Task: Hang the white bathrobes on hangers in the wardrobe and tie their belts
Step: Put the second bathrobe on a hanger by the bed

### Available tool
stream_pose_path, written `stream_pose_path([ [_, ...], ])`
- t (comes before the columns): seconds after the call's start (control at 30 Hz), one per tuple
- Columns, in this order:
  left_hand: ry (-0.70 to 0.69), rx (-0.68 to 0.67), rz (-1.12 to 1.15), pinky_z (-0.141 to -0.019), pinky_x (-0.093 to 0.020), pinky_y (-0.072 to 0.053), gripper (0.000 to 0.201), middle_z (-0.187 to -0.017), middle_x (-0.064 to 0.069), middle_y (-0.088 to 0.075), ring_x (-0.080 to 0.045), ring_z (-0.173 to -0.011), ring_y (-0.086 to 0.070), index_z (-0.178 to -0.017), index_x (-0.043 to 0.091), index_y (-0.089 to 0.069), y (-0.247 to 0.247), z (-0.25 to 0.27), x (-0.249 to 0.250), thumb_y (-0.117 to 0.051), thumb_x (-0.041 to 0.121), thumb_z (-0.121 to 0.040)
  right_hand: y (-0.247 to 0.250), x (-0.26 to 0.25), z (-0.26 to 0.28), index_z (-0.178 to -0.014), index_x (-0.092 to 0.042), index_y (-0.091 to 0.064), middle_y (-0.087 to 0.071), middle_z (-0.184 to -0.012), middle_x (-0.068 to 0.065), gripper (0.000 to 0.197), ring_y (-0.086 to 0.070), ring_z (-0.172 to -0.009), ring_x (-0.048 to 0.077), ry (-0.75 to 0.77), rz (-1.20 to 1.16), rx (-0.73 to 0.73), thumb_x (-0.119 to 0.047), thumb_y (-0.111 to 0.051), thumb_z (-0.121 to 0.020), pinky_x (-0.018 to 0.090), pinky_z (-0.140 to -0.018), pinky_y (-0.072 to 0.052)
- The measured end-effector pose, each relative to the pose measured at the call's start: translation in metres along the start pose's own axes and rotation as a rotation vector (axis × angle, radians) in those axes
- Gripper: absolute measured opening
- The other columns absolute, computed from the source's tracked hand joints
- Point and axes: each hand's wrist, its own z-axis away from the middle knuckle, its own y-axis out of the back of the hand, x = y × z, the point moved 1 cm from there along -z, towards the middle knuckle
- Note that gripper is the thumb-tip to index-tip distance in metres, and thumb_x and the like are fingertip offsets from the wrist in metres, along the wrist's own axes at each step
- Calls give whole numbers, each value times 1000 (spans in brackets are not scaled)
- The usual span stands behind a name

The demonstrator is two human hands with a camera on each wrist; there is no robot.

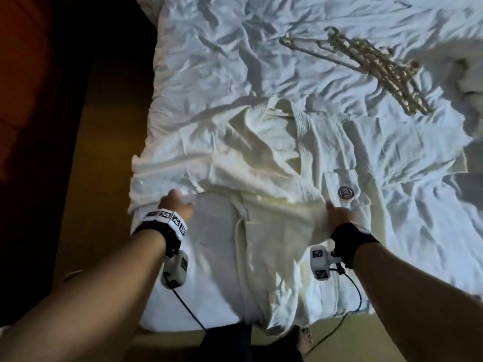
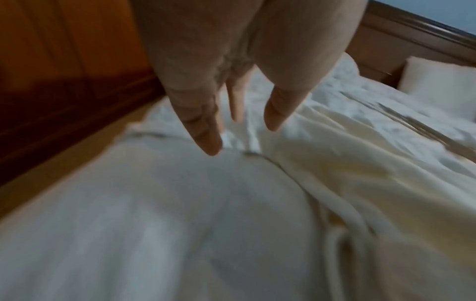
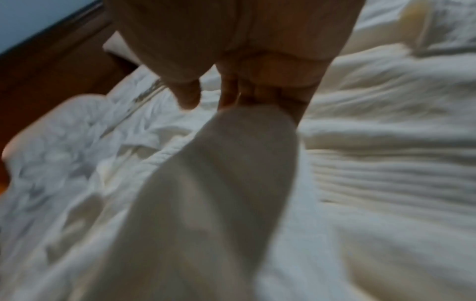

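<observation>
A white bathrobe (image 1: 277, 152) lies spread front-up on the bed, its chest pocket bearing a round emblem (image 1: 345, 192). My left hand (image 1: 180, 202) reaches down with straight fingers (image 2: 210, 138) onto the robe's left front panel (image 2: 180, 203) and holds nothing. My right hand (image 1: 335, 210) grips a raised fold of the robe (image 3: 231, 163) beside the pocket, its fingers (image 3: 231, 95) curled into the cloth. A narrow white strip (image 1: 239, 231), belt or hem, runs down the robe's middle. Several pale hangers (image 1: 376, 69) lie piled at the bed's far right.
The rumpled white bed sheet (image 1: 235, 48) surrounds the robe. Dark wooden furniture (image 1: 26, 100) and a strip of floor run along the bed's left edge. More white cloth (image 1: 467, 79) is bunched at the right border. A headboard (image 2: 412, 30) and pillow (image 2: 443, 81) lie beyond.
</observation>
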Motion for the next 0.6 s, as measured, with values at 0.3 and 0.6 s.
stream_pose_path([
  [0.3,-53,-623,-104,-82,-36,-55,51,-109,-15,-67,-29,-98,-66,-111,9,-56,-174,101,-7,-79,33,-72,-72,122,41,-72,-9,-63,-62,-67,7,50,-55,-63,22,147,-65,-398,-56,-79,-64,33,-57,-43],
  [0.6,116,-415,239,-80,-34,-52,54,-99,-16,-70,-28,-89,-65,-96,7,-71,-193,161,-24,-66,46,-59,-22,134,35,-115,-4,-59,-63,-105,11,60,-61,-107,32,78,-154,-167,-54,-63,-84,33,-84,-45],
])
